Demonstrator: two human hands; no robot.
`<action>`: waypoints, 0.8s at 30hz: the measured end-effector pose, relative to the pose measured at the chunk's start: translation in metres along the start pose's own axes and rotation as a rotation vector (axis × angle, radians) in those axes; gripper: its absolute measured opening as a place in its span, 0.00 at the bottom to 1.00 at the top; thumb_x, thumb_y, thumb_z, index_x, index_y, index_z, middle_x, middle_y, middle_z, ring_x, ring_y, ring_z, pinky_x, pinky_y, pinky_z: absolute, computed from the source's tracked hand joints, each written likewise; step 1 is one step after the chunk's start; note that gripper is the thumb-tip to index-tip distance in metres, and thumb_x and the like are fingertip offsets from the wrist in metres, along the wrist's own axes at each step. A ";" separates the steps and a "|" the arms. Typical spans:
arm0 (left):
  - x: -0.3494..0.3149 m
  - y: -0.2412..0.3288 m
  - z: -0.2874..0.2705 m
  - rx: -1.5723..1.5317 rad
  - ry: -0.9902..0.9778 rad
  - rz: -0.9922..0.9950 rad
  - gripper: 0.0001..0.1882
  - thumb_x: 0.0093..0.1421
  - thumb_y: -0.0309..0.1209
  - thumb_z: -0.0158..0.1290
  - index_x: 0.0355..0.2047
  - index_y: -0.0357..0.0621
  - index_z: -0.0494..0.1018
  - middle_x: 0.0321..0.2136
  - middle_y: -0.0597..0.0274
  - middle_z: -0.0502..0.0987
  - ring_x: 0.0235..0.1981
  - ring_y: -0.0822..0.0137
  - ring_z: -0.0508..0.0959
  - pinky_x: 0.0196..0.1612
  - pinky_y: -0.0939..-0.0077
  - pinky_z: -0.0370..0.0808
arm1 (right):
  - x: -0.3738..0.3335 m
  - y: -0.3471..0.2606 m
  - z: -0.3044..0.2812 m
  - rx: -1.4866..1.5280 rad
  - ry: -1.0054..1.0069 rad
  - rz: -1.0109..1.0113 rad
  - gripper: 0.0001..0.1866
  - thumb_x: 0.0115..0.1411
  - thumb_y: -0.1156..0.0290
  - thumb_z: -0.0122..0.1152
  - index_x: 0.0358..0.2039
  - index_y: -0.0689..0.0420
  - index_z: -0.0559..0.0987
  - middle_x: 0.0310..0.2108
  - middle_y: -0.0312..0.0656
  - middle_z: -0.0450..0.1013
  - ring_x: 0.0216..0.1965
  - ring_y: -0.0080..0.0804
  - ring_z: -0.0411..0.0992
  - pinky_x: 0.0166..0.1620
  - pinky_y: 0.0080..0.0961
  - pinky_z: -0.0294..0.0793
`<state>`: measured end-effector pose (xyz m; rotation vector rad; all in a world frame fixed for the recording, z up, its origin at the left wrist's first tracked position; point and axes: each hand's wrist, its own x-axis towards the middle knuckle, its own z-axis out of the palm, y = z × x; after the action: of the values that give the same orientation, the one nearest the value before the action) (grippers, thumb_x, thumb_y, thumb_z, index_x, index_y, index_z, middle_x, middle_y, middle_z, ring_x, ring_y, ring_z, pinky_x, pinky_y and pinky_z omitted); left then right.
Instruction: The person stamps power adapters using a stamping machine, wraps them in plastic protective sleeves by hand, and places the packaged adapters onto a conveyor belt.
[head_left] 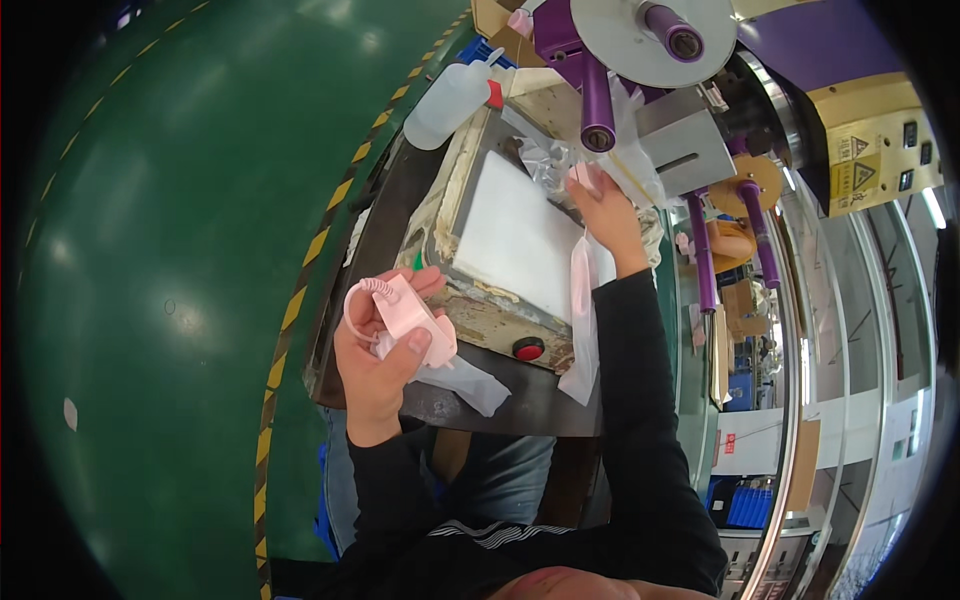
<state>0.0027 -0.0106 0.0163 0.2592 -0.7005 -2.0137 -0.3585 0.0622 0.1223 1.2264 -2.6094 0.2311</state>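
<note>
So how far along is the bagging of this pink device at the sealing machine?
Seemingly early on. Done: the left hand has picked up the pink device with its coiled cord, over a clear plastic bag. In hand: the right hand reaches for clear film by the purple roller. Left: the device is not inside a bag, and nothing lies on the white plate.

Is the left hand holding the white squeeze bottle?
No, the left hand grips a pink gadget with a coiled cord, while the bottle lies apart.
</note>
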 end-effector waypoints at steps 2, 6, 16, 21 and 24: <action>0.000 0.001 0.001 0.006 0.018 -0.066 0.35 0.54 0.32 0.64 0.59 0.31 0.66 0.53 0.38 0.76 0.55 0.49 0.79 0.54 0.58 0.80 | 0.006 -0.003 0.001 -0.061 -0.007 -0.007 0.44 0.62 0.38 0.57 0.64 0.63 0.69 0.52 0.59 0.76 0.54 0.54 0.75 0.56 0.42 0.73; -0.002 0.000 0.001 0.060 0.029 -0.043 0.33 0.54 0.30 0.62 0.58 0.31 0.68 0.50 0.42 0.78 0.51 0.53 0.81 0.51 0.60 0.81 | 0.011 -0.013 0.000 -0.185 0.018 -0.153 0.42 0.60 0.37 0.59 0.62 0.58 0.70 0.46 0.58 0.79 0.48 0.54 0.78 0.51 0.45 0.76; -0.004 -0.007 0.003 0.110 0.128 -0.093 0.29 0.54 0.23 0.64 0.57 0.34 0.70 0.45 0.53 0.79 0.45 0.65 0.80 0.44 0.66 0.85 | -0.007 -0.019 0.019 -0.007 0.200 0.015 0.35 0.64 0.39 0.54 0.53 0.61 0.78 0.35 0.61 0.80 0.37 0.64 0.78 0.42 0.51 0.76; -0.005 -0.016 0.005 0.126 0.120 -0.081 0.30 0.53 0.26 0.65 0.57 0.34 0.70 0.45 0.53 0.79 0.46 0.65 0.80 0.46 0.65 0.84 | -0.005 -0.020 0.017 0.052 0.123 -0.006 0.35 0.64 0.38 0.54 0.52 0.59 0.77 0.36 0.60 0.80 0.36 0.62 0.79 0.40 0.50 0.77; -0.003 -0.020 0.013 0.187 0.146 -0.069 0.34 0.53 0.35 0.67 0.57 0.32 0.69 0.44 0.50 0.80 0.45 0.61 0.82 0.45 0.66 0.84 | 0.003 -0.010 0.030 0.067 0.227 -0.023 0.36 0.63 0.38 0.54 0.56 0.58 0.75 0.38 0.58 0.80 0.38 0.61 0.79 0.42 0.50 0.78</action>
<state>-0.0160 0.0039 0.0152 0.5421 -0.7969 -1.9721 -0.3573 0.0465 0.0951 1.1752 -2.4100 0.4301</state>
